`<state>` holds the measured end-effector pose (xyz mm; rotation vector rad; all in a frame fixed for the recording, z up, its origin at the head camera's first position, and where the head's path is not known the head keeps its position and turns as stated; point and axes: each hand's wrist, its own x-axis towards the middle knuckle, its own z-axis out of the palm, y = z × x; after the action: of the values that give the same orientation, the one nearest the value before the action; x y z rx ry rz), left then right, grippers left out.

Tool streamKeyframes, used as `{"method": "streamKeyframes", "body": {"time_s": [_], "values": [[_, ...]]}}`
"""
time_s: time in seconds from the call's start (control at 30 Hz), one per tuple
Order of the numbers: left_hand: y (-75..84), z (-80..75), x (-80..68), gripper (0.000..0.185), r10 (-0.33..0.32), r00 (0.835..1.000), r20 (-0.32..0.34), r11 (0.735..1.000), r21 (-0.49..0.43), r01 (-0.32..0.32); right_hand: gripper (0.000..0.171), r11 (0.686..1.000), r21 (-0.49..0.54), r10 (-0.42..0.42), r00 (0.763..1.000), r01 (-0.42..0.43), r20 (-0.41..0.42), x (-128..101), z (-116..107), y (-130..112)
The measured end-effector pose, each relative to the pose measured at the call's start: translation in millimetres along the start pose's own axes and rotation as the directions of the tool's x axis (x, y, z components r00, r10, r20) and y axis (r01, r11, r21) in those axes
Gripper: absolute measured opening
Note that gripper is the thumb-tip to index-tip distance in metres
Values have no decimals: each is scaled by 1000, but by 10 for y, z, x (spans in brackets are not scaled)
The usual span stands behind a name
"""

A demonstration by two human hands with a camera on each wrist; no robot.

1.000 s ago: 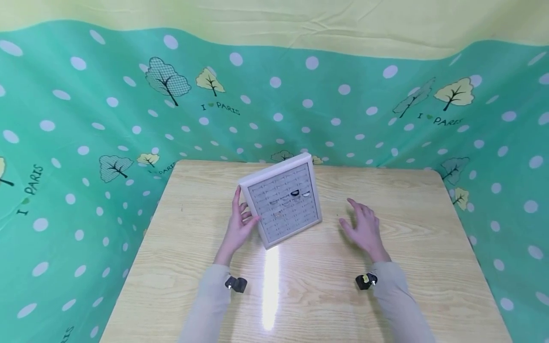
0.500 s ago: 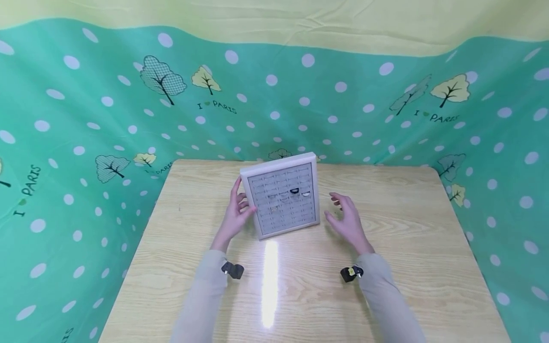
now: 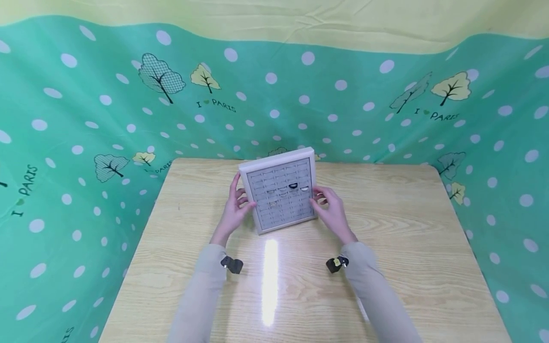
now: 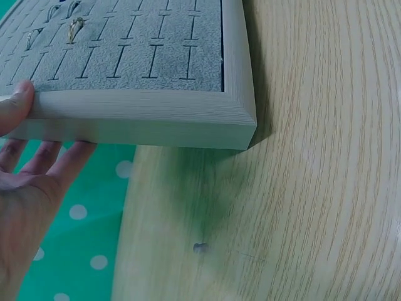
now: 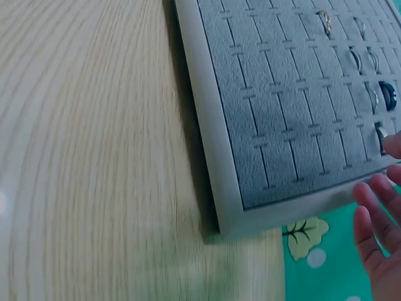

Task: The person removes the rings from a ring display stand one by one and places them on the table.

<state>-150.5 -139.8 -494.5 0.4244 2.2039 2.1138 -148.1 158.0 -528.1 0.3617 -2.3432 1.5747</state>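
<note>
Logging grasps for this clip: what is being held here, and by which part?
The ring display tray, tilted up off the table: left hand grips its left frame edge, right hand touches its right edge.

Both arms wear long, pale beige sleeves reaching the wrists, each wrist carrying a small black camera mount, the right one marked with a yellow spot.
</note>
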Motion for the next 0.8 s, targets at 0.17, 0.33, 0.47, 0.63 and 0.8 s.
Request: {"method": "streamKeyframes", "body": {"time_s": [0.17,0.33,0.47,0.63,0.8], "values": [[29,-76,-21,97,-28,999,-35,1000,2,29,41,999,35,-7,1000,6,27,74,126,-40],[12,-163,-34,97,-23,999,-41,1000,-15,23,38,999,48,-17,999,16,27,156,232,-75],[-114,-225,-18,99,-12,999,-44,1000,-26,10,36,999,37,-3,999,2,45,225,300,-106],[-164,-272,-36,101,-45,997,-56,998,-36,43,34,999,19,34,998,-35,60,269,354,-149],[-61,-237,-88,100,-58,996,-62,998,-34,56,30,998,42,46,998,-48,35,298,375,-148]]}}
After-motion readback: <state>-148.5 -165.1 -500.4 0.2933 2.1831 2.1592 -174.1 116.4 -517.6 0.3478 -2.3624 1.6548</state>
